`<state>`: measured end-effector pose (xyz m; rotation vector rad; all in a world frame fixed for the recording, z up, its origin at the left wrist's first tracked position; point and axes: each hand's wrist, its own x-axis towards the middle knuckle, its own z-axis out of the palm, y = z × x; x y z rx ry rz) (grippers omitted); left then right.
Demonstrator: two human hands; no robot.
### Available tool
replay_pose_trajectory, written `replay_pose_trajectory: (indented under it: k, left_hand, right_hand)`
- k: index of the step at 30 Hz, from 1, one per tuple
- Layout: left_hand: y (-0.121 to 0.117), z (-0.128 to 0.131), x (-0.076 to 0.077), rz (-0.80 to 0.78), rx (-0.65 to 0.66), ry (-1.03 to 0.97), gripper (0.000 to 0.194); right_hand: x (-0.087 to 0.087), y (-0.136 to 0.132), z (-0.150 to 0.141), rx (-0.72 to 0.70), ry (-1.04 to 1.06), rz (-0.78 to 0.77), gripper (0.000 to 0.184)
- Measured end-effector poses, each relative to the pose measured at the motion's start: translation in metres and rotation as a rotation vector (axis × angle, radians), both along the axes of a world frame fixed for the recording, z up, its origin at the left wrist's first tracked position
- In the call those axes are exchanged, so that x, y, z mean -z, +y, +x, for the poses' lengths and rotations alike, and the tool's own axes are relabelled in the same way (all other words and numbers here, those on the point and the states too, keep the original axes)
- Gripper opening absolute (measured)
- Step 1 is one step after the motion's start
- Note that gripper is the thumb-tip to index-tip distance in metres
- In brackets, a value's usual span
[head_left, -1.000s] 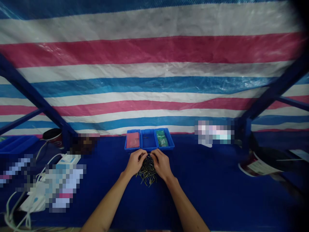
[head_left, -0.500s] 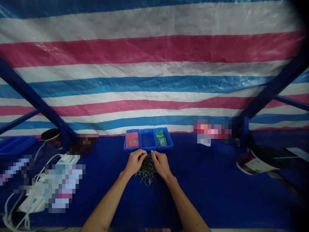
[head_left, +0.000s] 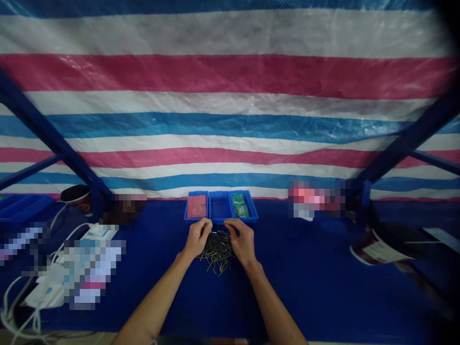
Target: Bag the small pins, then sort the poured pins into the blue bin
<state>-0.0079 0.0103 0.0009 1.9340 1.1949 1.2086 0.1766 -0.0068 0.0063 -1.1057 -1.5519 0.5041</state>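
Hands: since the earlier frame, the left hand has drawn a little toward the left of the frame and the right hand has turned slightly, so the gap between their fingertips is wider.
Left grip: thumb and forefinger are drawn together in a pinch; a pale sliver shows beside them, but I cannot tell whether it is held.
Right grip: thumb and forefinger are curled above the pile, and whether anything sits between them cannot be told.
Pile: the loose heap of thin, dull-yellow and dark metal pieces lies at lower centre, between and just below the hands, on the dark blue tabletop.
Blue bins: beyond the fingertips stand three joined-looking blue plastic bins, with a flat pink packet in the left one, a few thin dark bits in the middle and a shiny green packet in the right.
Slip risk: such slender pieces could roll out of a light pinch and drop back among the others.
Tangle risk: they cross at many angles, so lifting one could drag neighbours along.
Scatter risk: a wrist brushing the heap's edge could spread it across the smooth-looking surface.
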Motion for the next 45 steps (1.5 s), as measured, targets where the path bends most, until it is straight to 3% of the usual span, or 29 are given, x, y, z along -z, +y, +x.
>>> replay_pose_trajectory:
  k: [4, 8, 11, 18, 22, 29, 45]
  left_hand:
    - [0.002, -0.004, 0.003, 0.038, -0.109, -0.045, 0.029]
    - [0.003, -0.005, 0.004, 0.036, -0.129, -0.026, 0.029]
    - [0.003, -0.005, 0.004, 0.026, -0.136, -0.021, 0.03]
    - [0.002, -0.002, 0.002, 0.005, -0.108, -0.015, 0.032]
    - [0.001, -0.002, 0.002, 0.015, -0.096, -0.02, 0.03]
    - [0.002, -0.003, 0.004, 0.016, -0.11, -0.028, 0.031]
    - [0.001, -0.002, 0.001, 0.018, -0.108, -0.037, 0.029]
  right_hand:
    - [-0.017, 0.015, 0.001, 0.169, -0.022, 0.068, 0.02]
    - [-0.034, 0.034, 0.005, 0.169, -0.188, 0.115, 0.021]
    - [-0.038, 0.022, 0.011, 0.186, -0.222, 0.125, 0.023]
    - [-0.006, -0.07, 0.025, 0.077, -0.356, -0.165, 0.021]
    - [0.013, -0.098, 0.021, 0.093, -0.505, -0.223, 0.024]
    - [0.03, -0.103, 0.008, 0.184, -0.587, -0.166, 0.024]
    - [0.038, -0.103, 0.009, 0.249, -0.573, -0.178, 0.02]
